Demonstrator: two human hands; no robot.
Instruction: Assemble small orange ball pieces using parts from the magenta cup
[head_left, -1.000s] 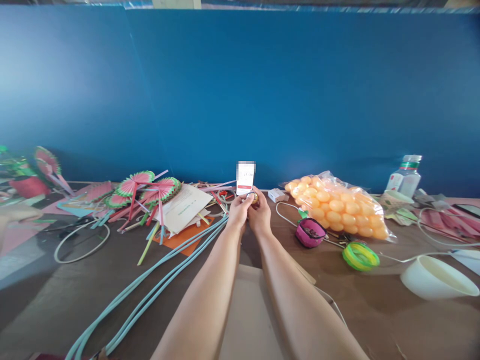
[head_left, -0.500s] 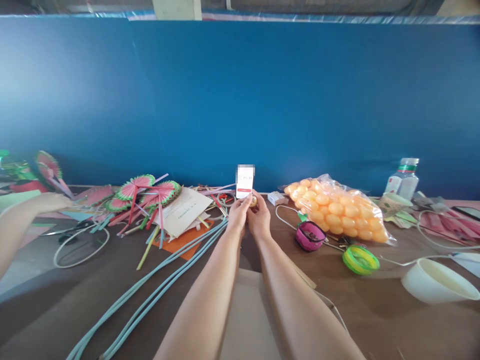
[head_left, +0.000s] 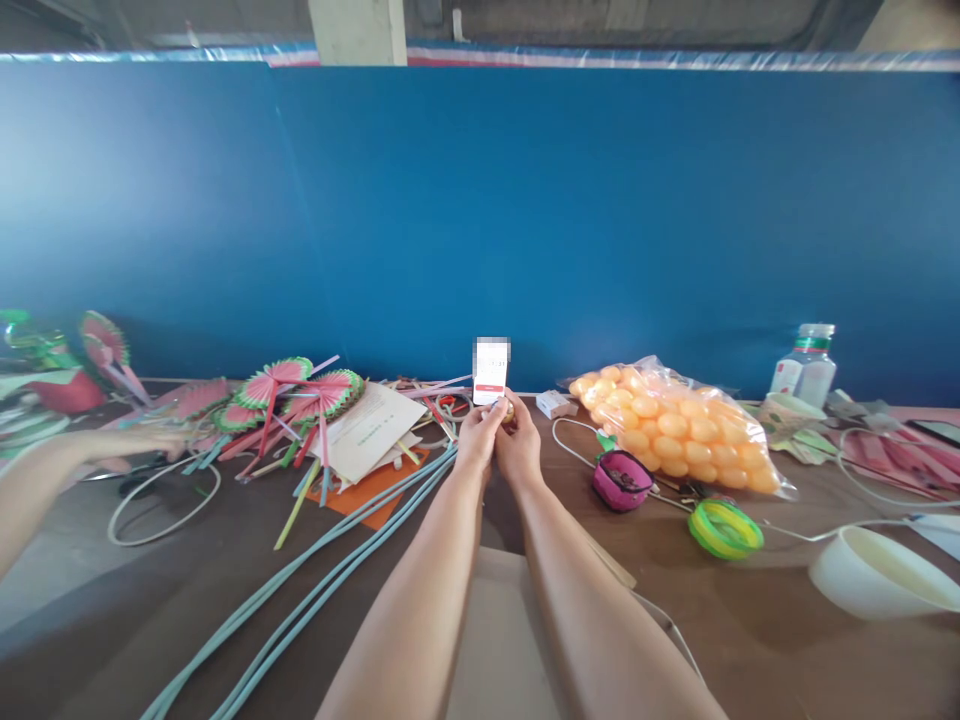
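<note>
My left hand (head_left: 475, 434) and my right hand (head_left: 519, 444) are held together over the brown table (head_left: 750, 620), fingers pinched on a small orange ball (head_left: 509, 408) between them. Just beyond the fingertips a white phone (head_left: 490, 372) stands upright against the blue wall. How each hand grips the ball is partly hidden by the fingers.
A bag of orange balls (head_left: 679, 425), a pink pouch (head_left: 620, 480), a green ring (head_left: 725, 528), a white bowl (head_left: 877, 572) and a bottle (head_left: 806, 366) lie to the right. Paper fans (head_left: 289, 385), sticks, papers and light blue tubes (head_left: 315, 585) lie left. Another person's arm (head_left: 45, 480) reaches in at the far left.
My hands stay together on the ball. The other person's arm at the left has reached further over the table. The view has tilted slightly.
</note>
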